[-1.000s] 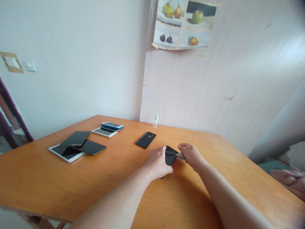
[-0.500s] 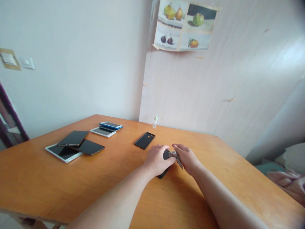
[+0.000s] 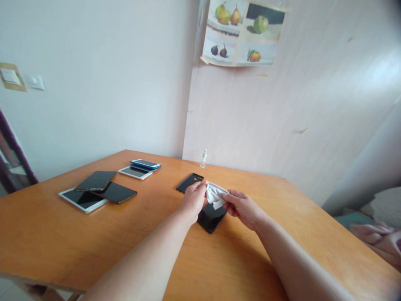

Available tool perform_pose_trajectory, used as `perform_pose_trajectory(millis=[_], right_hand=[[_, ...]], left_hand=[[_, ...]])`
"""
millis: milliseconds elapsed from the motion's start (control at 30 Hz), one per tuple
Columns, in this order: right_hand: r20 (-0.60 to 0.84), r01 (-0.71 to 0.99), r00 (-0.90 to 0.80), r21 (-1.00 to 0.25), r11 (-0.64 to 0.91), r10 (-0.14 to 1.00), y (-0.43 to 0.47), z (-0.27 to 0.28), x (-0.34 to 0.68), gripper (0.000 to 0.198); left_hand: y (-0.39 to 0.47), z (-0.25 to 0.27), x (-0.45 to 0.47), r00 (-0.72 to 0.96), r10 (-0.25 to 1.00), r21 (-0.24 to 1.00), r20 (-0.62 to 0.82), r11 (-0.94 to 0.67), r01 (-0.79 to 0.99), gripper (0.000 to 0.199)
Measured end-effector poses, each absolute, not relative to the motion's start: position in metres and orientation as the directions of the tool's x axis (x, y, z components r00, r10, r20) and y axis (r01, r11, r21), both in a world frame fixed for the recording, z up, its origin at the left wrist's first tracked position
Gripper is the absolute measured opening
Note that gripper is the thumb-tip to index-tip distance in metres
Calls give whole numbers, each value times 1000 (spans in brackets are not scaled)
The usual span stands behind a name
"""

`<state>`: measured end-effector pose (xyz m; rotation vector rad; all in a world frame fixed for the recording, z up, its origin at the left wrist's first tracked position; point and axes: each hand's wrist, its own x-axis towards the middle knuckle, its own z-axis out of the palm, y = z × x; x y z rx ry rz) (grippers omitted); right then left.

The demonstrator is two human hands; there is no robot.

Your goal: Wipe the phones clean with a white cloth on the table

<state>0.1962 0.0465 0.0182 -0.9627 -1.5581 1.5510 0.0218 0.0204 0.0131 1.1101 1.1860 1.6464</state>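
A thin white cloth [image 3: 216, 194], perhaps a tissue, is stretched between my two hands. My left hand [image 3: 194, 200] pinches its left end, and my right hand [image 3: 242, 206] grips its right end between thumb and fingers. Under the cloth, a black phone [image 3: 212, 218] lies face up on the wooden table; its far part is hidden by the cloth and hands. Just beyond my left hand rests an empty black phone case [image 3: 188, 182], partly covered by the fingers.
A small clear spray bottle [image 3: 203, 159] stands near the table's back edge. To the left lie a white tablet [image 3: 82, 204] with dark phones [image 3: 118, 193] on it, and a blue phone [image 3: 145, 164] over a white phone [image 3: 135, 172]. A wall borders the wooden table [image 3: 150, 259].
The cloth was bunched between my hands low over the phone. Now my hands are farther apart, the left one moved left and up, the cloth is spread, and more of the phone shows.
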Motion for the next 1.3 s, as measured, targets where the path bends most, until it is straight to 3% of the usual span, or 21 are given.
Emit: perform_pose_trajectory(millis=[267, 433, 533, 600, 667, 767, 833, 933, 1033, 1133, 1300], right_hand=[[-3, -70, -332, -997, -28, 943, 51, 16, 194, 24], [74, -62, -374, -997, 55, 925, 39, 23, 185, 31], [154, 37, -460, -981, 191, 875, 35, 23, 181, 39], [197, 89, -415, -963, 255, 888, 39, 20, 181, 42], [229, 106, -290, -957, 269, 929, 48, 15, 185, 42], [257, 82, -78, -961, 263, 963, 63, 10, 197, 41], [258, 58, 13, -965, 257, 966, 70, 10, 206, 39], [250, 45, 58, -968, 248, 966, 75, 11, 211, 35], [265, 96, 24, -960, 262, 964, 73, 7, 208, 31], [329, 308, -15, -897, 318, 944, 69, 2, 201, 22], [381, 749, -154, -557, 359, 912, 61, 1, 198, 12]], left_hand=[[20, 15, 21, -290, 954, 954, 81, -159, -256, 31], [16, 15, 25, -98, 993, 954, 69, -94, -285, 28], [12, 17, 26, 73, 994, 956, 86, -62, -286, 35], [11, 18, 26, 138, 986, 963, 94, -55, -262, 43], [10, 19, 25, 90, 990, 984, 111, -97, -149, 49], [10, 15, 22, 12, 984, 951, 180, -177, 254, 55], [9, 12, 20, 47, 973, 824, 226, -216, 524, 58], [4, 8, 20, 125, 959, 577, 253, -253, 777, 68], [-1, 6, 23, 182, 955, 431, 235, -270, 861, 66], [-1, 5, 26, 218, 946, 430, 242, -305, 850, 53], [4, 3, 27, 219, 930, 496, 295, -345, 797, 50]])
